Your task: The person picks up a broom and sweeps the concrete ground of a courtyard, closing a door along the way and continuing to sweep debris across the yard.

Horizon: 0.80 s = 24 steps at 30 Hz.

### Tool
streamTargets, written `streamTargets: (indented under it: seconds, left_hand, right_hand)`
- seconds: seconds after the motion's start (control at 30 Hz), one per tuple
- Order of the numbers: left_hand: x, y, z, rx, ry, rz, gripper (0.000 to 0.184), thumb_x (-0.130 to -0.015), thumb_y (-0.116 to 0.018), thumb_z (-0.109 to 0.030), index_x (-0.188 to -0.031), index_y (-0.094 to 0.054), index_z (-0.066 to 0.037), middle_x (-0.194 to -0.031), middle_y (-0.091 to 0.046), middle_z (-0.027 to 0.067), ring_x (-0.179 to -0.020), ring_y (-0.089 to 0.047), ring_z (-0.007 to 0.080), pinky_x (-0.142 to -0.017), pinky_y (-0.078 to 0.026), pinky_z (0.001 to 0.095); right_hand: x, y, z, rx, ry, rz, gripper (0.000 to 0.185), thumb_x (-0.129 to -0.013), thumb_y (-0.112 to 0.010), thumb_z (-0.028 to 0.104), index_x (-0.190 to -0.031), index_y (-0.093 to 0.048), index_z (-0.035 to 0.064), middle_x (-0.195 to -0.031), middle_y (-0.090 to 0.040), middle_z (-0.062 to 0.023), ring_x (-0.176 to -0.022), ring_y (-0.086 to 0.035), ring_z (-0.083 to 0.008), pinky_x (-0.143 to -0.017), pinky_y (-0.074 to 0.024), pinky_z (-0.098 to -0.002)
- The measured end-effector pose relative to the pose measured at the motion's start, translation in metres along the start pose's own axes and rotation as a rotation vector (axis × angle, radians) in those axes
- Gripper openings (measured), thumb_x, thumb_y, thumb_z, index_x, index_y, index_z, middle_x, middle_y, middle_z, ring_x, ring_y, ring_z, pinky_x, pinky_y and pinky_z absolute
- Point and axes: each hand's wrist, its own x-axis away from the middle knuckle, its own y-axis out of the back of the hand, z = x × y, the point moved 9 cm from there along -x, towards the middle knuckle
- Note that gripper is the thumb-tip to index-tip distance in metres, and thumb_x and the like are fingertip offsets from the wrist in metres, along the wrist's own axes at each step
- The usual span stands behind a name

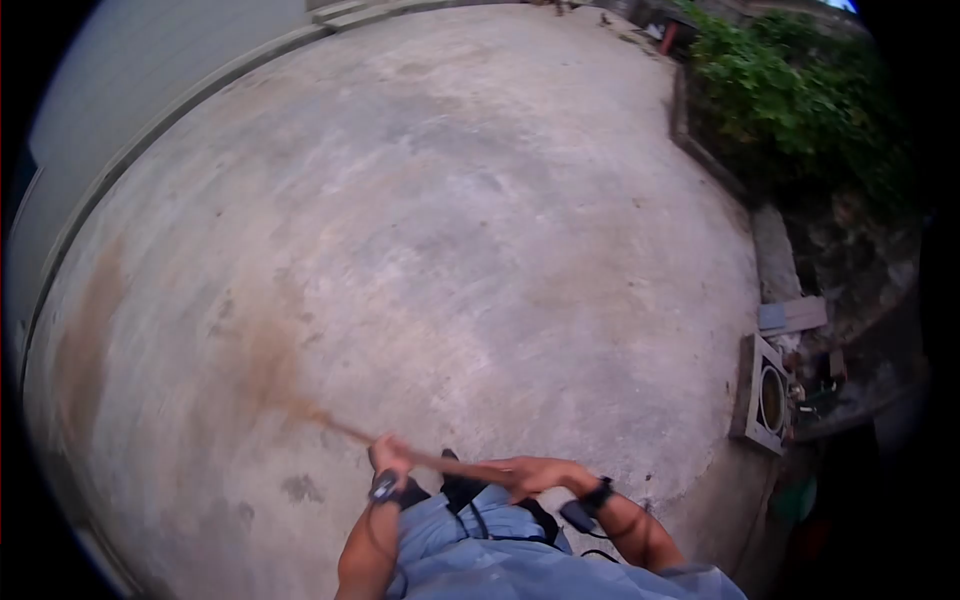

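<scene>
Apparently mid-stroke, the blurred broom (350, 431) is slanted towards the floor (480, 250) at front left, its handle clamped by the fingers of left hand (391, 456) and right hand (541, 474); steady two-handed control is called for.

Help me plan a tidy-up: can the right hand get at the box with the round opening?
Probably not from here: the right hand is on the handle, and concrete separates it from the box.

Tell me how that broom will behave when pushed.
The broom handle seems stiff, running straight from left hand to right hand. Its brown head, blurred and spread, may flex on the ground. Being long, the handle might swing.
</scene>
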Motion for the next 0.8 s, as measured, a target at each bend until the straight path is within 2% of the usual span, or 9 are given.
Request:
streamTargets:
  seconds: [0.13,0.17,0.27,0.37,0.4,0.63,0.7,0.73,0.8]
  left_hand:
    - [-0.031,0.142,-0.099,0.057,-0.424,-0.131,0.025,-0.076,-0.046,-0.025,-0.054,-0.042,-0.015,-0.048,-0.041,0.0001,-0.048,-0.044,0.0159,-0.049,-0.038,0.028]
    - [-0.055,0.181,-0.111,0.14,-0.138,0.046,0.024,-0.075,-0.047,-0.024,-0.053,-0.041,-0.015,-0.05,-0.042,0.0004,-0.048,-0.044,0.0161,-0.049,-0.038,0.0278]
    - [-0.053,0.282,-0.188,-0.028,-0.759,-0.186,0.022,-0.07,-0.049,-0.022,-0.053,-0.037,-0.015,-0.052,-0.041,-0.0012,-0.049,-0.04,0.0144,-0.052,-0.037,0.0264]
    - [-0.042,0.282,-0.211,0.067,-0.453,-0.451,0.022,-0.071,-0.049,-0.022,-0.053,-0.039,-0.014,-0.052,-0.042,-0.0001,-0.049,-0.041,0.0151,-0.05,-0.038,0.0272]
    - [-0.047,0.275,-0.221,0.085,-0.404,-0.474,0.021,-0.071,-0.05,-0.022,-0.054,-0.039,-0.014,-0.052,-0.042,0.0003,-0.049,-0.042,0.0153,-0.05,-0.038,0.0274]
    - [-0.094,0.209,-0.254,0.149,-0.226,-0.354,0.021,-0.071,-0.051,-0.022,-0.054,-0.043,-0.013,-0.054,-0.045,0.0029,-0.049,-0.044,0.017,-0.047,-0.039,0.0293]
    - [-0.108,0.191,-0.245,0.151,-0.178,-0.286,0.021,-0.072,-0.051,-0.022,-0.055,-0.044,-0.013,-0.054,-0.046,0.0037,-0.049,-0.045,0.0174,-0.046,-0.039,0.0298]
    - [-0.113,0.178,-0.238,0.145,-0.156,-0.258,0.02,-0.072,-0.051,-0.022,-0.055,-0.045,-0.013,-0.054,-0.046,0.0041,-0.049,-0.046,0.0177,-0.046,-0.039,0.0301]
    - [-0.125,0.131,-0.211,0.118,-0.099,-0.217,0.02,-0.072,-0.052,-0.022,-0.055,-0.046,-0.012,-0.055,-0.047,0.0048,-0.049,-0.046,0.0181,-0.045,-0.039,0.0306]
  right_hand:
    - [-0.124,-0.017,0.04,0.164,0.058,0.222,0.079,-0.061,-0.057,-0.002,-0.133,-0.03,0.016,-0.065,-0.054,-0.0063,-0.041,-0.043,-0.0117,-0.036,-0.0344,-0.0257]
    - [-0.155,-0.028,0.051,0.18,0.076,0.296,0.076,-0.059,-0.057,-0.002,-0.13,-0.035,0.0146,-0.063,-0.054,-0.0067,-0.04,-0.043,-0.0124,-0.035,-0.0347,-0.0259]
    - [-0.231,-0.048,0.09,0.372,0.044,0.376,0.056,-0.062,-0.055,0.0,-0.116,-0.047,0.0106,-0.057,-0.054,-0.0058,-0.039,-0.046,-0.0133,-0.034,-0.0373,-0.0278]
    - [-0.292,-0.093,0.131,0.188,0.043,0.517,0.024,-0.067,-0.049,0.002,-0.089,-0.057,0.0039,-0.054,-0.053,-0.0097,-0.038,-0.046,-0.0157,-0.033,-0.0368,-0.0313]
    - [-0.303,-0.106,0.146,0.256,0.013,0.619,0.04,-0.067,-0.048,-0.002,-0.106,-0.05,0.0047,-0.059,-0.055,-0.0098,-0.04,-0.045,-0.0144,-0.035,-0.0377,-0.0326]
    - [-0.35,-0.1,0.193,0.401,0.01,0.579,0.03,-0.063,-0.057,0.003,-0.093,-0.053,0.002,-0.065,-0.054,-0.0125,-0.038,-0.042,-0.0177,-0.034,-0.0337,-0.0355]
    - [-0.331,-0.051,0.232,0.35,0.283,0.465,0.035,-0.061,-0.058,0.007,-0.096,-0.056,0.0031,-0.077,-0.058,-0.0157,-0.051,-0.052,-0.0213,-0.045,-0.0427,-0.0363]
    - [-0.325,-0.022,0.24,0.5,0.48,0.267,0.043,-0.062,-0.059,0.009,-0.104,-0.056,0.0034,-0.092,-0.06,-0.0168,-0.079,-0.058,-0.0225,-0.067,-0.0463,-0.0342]
    - [-0.277,0.044,0.248,-0.045,0.264,0.259,0.055,-0.066,-0.066,0.011,-0.117,-0.048,0.0018,-0.105,-0.057,-0.0126,-0.098,-0.052,-0.0195,-0.083,-0.0419,-0.0326]
